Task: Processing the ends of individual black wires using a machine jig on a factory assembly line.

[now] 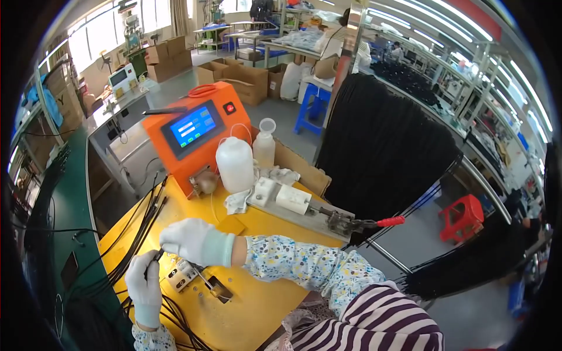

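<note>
Both my hands wear white gloves and meet over the left part of a yellow work table (246,313). My left hand (143,286) pinches a black cable end (158,254) between thumb and fingers. Against that same spot, the closed fingers of my right hand (190,240) grip the cable from above; their tips are partly hidden. Just beside and below the hands sits a small metal fixture (182,275) with holes and a lever, next to a rectangular cut-out (220,289) in the table top. Several black cables (136,237) run along the left side of the table.
An orange machine (196,131) with a lit touchscreen stands behind my hands. Beside it are a white plastic bottle (235,165) and a smaller bottle (264,149). A red-handled toggle clamp (357,223) lies to the right. Black cables hang in a thick bundle (383,146); a red stool (462,217) stands beyond.
</note>
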